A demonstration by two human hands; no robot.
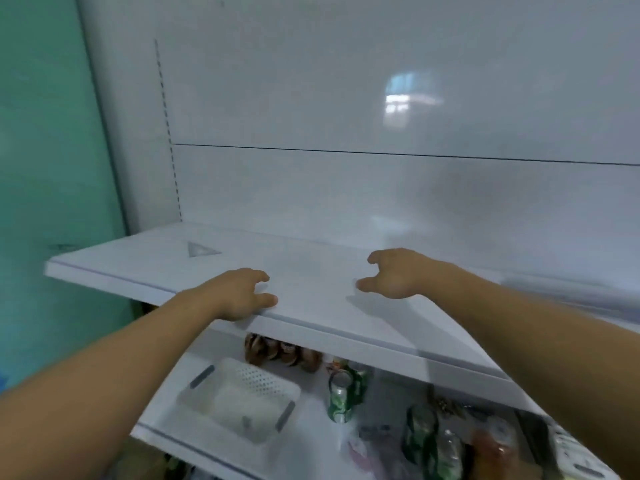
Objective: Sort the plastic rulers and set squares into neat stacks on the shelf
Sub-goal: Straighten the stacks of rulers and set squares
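Both hands are hovering empty over the shelf (311, 306).
Left hand (242, 292) and right hand (398, 275) are spreading wide near its front edge; a set square (201, 250) is lying toward its left end.

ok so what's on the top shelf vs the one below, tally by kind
Top shelf:
clear set square: 1
Lower shelf:
white perforated basket: 1
green cans: at least 3, the right ones blurred
Total: at least 5

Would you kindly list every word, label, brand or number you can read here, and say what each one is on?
No text can be read in this picture.
Green cans on the lower shelf: printing too blurred to read.
Packets at the lower right: markings too blurred to read.
Clear set square on the top shelf: no scale marks legible.
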